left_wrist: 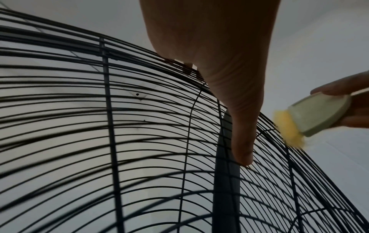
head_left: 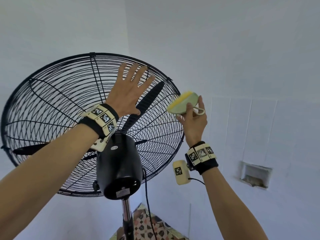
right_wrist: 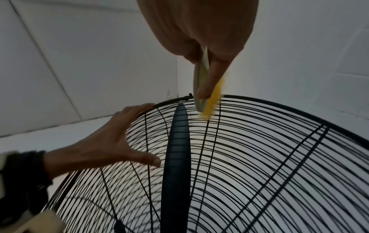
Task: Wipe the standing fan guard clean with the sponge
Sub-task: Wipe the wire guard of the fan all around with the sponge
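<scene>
The black wire fan guard [head_left: 57, 108] [left_wrist: 139, 141] [right_wrist: 269, 157] fills the middle of the head view, tilted upward, seen from behind. My left hand [head_left: 129, 90] [right_wrist: 119, 138] lies flat on its upper rear wires with fingers spread; its thumb [left_wrist: 243, 134] presses a wire. My right hand [head_left: 194, 122] grips a sponge [head_left: 183, 103] [left_wrist: 311, 119] [right_wrist: 205, 93] with a pale green plastic back and a yellow pad. The yellow pad touches the guard's right rim.
The black motor housing [head_left: 119, 167] sits below the guard on a chrome pole [head_left: 127, 215]. A black blade [head_left: 150, 97] [right_wrist: 175, 157] shows inside the cage. White walls meet in a corner behind; a wall recess [head_left: 254, 174] is at the right. Patterned floor [head_left: 147, 226] lies below.
</scene>
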Motion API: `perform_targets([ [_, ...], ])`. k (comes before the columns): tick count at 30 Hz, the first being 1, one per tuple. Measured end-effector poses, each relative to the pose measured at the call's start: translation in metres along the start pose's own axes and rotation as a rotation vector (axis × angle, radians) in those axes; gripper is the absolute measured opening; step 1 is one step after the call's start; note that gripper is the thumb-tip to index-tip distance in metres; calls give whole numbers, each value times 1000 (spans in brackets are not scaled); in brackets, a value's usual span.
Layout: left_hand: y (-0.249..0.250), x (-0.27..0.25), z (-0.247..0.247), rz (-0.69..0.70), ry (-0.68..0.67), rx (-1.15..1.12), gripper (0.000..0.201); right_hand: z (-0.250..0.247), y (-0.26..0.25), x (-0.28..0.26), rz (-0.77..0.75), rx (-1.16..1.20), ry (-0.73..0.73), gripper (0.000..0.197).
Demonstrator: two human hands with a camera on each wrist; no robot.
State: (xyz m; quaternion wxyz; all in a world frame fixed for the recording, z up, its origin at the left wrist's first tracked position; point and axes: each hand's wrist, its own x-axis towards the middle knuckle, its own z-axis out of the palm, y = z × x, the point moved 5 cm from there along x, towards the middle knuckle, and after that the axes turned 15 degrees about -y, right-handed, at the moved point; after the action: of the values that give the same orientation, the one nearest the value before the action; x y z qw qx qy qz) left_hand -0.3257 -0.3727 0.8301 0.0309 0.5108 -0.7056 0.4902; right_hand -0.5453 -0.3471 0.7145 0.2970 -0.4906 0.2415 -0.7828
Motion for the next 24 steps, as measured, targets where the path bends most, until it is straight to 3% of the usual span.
perform_targets([
  [5, -7, -2, 2, -2, 4, -31, 144, 3, 13, -18, 5, -179, -160, 60],
  [9, -2, -3, 0, 18, 18, -20, 144, -5, 6, -15, -70, -48, 33, 59],
  [12, 2, -2, -2, 23, 26, -14, 145, 8, 14, -25, -81, -28, 59, 61],
  [17, -4, -3, 2, 7, 8, -19, 146, 30, 40, -56, -18, -98, -114, 60],
  [21, -1, -3, 1, 11, 23, -11, 145, 16, 27, -46, -96, 121, 98, 61],
  [24, 2, -2, -1, 10, 24, -11, 145, 24, 33, -51, -81, 108, 102, 61],
])
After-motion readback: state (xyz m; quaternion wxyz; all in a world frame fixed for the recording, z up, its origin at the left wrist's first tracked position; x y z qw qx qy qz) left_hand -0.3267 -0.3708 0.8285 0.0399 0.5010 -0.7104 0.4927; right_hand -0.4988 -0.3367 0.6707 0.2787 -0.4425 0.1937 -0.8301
